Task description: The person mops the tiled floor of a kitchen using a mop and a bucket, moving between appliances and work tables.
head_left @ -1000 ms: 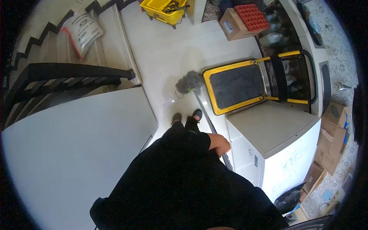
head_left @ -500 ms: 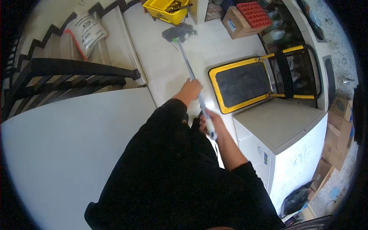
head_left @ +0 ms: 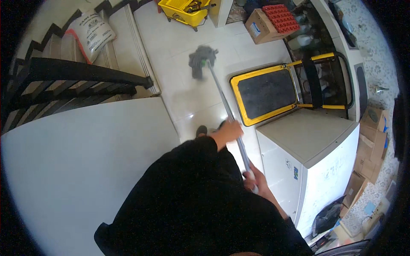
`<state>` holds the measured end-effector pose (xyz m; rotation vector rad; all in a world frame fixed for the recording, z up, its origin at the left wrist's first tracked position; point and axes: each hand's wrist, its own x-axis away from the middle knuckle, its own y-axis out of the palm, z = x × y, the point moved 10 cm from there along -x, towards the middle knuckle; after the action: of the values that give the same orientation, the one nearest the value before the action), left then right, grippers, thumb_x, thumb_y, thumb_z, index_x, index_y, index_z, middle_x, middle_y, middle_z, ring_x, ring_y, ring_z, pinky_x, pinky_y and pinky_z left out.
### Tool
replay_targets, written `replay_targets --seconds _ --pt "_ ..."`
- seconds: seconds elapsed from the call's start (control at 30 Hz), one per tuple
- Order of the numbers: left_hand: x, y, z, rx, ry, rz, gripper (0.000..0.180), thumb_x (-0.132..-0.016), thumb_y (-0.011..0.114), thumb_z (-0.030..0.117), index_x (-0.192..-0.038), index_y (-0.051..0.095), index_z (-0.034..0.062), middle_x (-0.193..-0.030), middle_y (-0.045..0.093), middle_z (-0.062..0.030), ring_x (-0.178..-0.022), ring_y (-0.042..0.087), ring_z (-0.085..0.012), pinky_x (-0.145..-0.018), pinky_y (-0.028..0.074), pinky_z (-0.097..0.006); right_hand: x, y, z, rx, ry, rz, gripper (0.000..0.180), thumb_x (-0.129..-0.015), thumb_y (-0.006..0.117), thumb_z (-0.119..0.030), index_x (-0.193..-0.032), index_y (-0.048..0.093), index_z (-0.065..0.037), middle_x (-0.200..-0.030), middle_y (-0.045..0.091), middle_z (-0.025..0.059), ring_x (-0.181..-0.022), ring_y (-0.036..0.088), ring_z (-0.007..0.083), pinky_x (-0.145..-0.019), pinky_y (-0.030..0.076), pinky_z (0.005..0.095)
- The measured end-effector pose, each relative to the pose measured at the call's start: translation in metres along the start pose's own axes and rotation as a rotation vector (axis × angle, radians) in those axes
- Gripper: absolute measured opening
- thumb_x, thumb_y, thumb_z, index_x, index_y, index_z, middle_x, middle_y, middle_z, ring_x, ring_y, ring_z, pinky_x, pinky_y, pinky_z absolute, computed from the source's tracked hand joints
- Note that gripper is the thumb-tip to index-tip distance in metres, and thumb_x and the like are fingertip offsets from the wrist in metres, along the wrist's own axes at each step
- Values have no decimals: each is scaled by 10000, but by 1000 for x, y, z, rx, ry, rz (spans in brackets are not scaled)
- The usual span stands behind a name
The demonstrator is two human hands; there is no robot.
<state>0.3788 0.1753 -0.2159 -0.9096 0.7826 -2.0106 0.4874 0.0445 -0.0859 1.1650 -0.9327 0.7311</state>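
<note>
A mop (head_left: 220,90) with a long pale metal pole runs away from me over the white tiled floor (head_left: 171,68). Its grey string head (head_left: 201,59), slightly blurred, lies on the tiles ahead, joined to the pole by a green fitting. My left hand (head_left: 230,131) is wrapped round the middle of the pole. Lower down, near my body, my right hand (head_left: 255,178) grips the white end of the handle. Both hands are closed, and some fingers are hidden behind the pole. My shoes (head_left: 201,130) show just beyond the left sleeve.
A yellow mop bucket (head_left: 185,13) stands at the far end. To the right lie a yellow-edged platform cart (head_left: 267,94), a white chest-like appliance (head_left: 307,136) and a cardboard box (head_left: 261,29) with red egg trays. Stairs with a black railing (head_left: 85,70) and a white surface (head_left: 85,170) flank the left.
The mop head has come nearer to me across the floor. Both hands have drawn back toward my body and to the right, still holding the pole.
</note>
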Motion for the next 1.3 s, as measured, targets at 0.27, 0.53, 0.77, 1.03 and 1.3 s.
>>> replay_targets --seconds 0.27,0.53,0.77,1.03,1.3 --pt "-4 -27 -58 -6 79 117 113 -738 635 169 -768 687 264 -823 615 -19 -1043 566 -245 -923 335 -667 -45 38 -4 -68 18 -30 277 -981 447 -407 -1144 478 -186 -632 472 -18 -401 369 57 -338 328 193" --pt "51 59 167 271 436 -391 291 -790 586 169 -1038 670 296 -1010 665 -42 -1092 565 -287 -973 299 -686 115 -126 64 207 -36 401 362 -959 486 -440 -922 565 -89 -655 523 37 -411 437 86 -365 373 219" --pt "19 43 38 188 174 75 274 -753 610 153 -993 691 258 -1024 623 -88 -1072 545 -305 -863 397 -545 40 -52 22 356 59 383 407 -924 528 -486 -947 562 -81 -566 480 6 -392 451 117 -341 401 236" --pt "42 -1 -97 -294 -272 -31 259 -748 689 180 -1005 666 188 -1139 575 -98 -1202 473 -280 -1015 306 -652 -84 49 14 197 90 -105 252 -970 473 -335 -1190 493 -214 -641 469 -14 -407 362 59 -332 316 198" --pt "13 149 158 -65 22 -213 194 -763 635 233 -946 681 281 -981 633 -43 -1091 550 -303 -1010 238 -665 104 -192 29 360 31 209 475 -955 496 -290 -1405 389 -180 -695 484 -13 -426 367 37 -351 318 148"
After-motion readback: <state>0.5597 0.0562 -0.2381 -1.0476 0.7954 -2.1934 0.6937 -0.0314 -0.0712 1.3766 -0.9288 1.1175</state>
